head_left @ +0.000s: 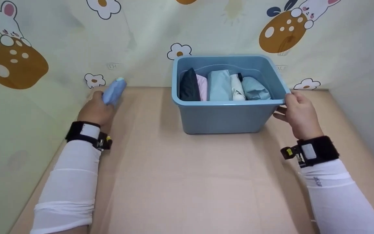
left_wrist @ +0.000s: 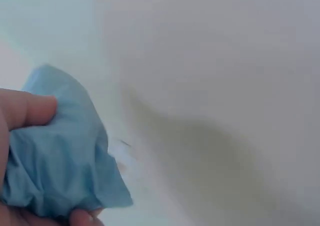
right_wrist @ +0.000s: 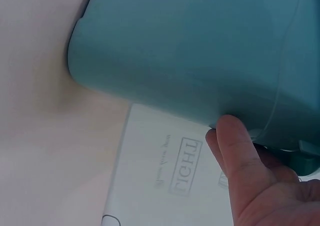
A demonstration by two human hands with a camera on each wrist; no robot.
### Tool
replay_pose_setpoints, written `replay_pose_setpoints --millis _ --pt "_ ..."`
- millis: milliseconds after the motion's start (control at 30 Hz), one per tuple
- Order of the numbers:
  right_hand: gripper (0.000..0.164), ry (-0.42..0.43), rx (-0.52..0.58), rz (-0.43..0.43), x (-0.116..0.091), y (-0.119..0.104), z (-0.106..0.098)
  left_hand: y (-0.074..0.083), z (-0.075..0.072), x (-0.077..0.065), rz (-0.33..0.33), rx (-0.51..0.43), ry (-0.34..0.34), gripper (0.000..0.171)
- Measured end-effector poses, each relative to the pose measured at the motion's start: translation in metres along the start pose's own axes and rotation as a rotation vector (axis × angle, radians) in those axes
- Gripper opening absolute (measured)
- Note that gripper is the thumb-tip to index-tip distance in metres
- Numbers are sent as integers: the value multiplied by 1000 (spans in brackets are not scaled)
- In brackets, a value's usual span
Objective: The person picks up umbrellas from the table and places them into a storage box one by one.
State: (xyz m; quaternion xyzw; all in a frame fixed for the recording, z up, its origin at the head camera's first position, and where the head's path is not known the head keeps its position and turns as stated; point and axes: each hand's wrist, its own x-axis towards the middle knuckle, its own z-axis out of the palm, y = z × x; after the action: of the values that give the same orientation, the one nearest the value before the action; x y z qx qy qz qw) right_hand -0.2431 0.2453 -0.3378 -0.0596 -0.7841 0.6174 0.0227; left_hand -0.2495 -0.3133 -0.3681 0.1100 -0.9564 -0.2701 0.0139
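Observation:
At the left, beside the wall, my left hand point(head_left: 94, 110) holds a small blue bundle of folded cloth point(head_left: 114, 91). The left wrist view shows the thumb pressing on the wrinkled cloth point(left_wrist: 65, 151), with fingertips curled beneath it. A blue plastic bin point(head_left: 221, 118) stands near the back wall. My right hand point(head_left: 302, 115) grips the bin's right rim, thumb on top and fingers under the lip. Inside the bin is a row of folded cloth bundles: dark point(head_left: 189, 86), pink point(head_left: 202, 86), light blue point(head_left: 219, 85), white point(head_left: 237, 87) and another light blue one point(head_left: 255, 89).
A beige-covered table point(head_left: 200, 182) spreads out in front of the bin. Behind it rises a pale wall covering point(head_left: 148, 35) printed with flowers and rabbits, which also runs along the left side. A plain pale wall point(head_left: 365, 65) borders the right.

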Motion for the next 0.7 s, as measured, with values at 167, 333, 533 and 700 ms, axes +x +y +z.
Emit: replay_pose_setpoints --millis 167,333,533,700 --pt "63 -5 21 -6 0 1 0 62 -11 -15 155 -67 40 68" --pt "63 -4 25 -19 0 3 0 127 -13 -36 233 -121 93 66" --pt "62 3 27 -27 0 5 0 186 1 -45 285 -67 96 65" --pt "62 -2 34 -28 -1 5 0 223 23 -46 324 39 105 64"
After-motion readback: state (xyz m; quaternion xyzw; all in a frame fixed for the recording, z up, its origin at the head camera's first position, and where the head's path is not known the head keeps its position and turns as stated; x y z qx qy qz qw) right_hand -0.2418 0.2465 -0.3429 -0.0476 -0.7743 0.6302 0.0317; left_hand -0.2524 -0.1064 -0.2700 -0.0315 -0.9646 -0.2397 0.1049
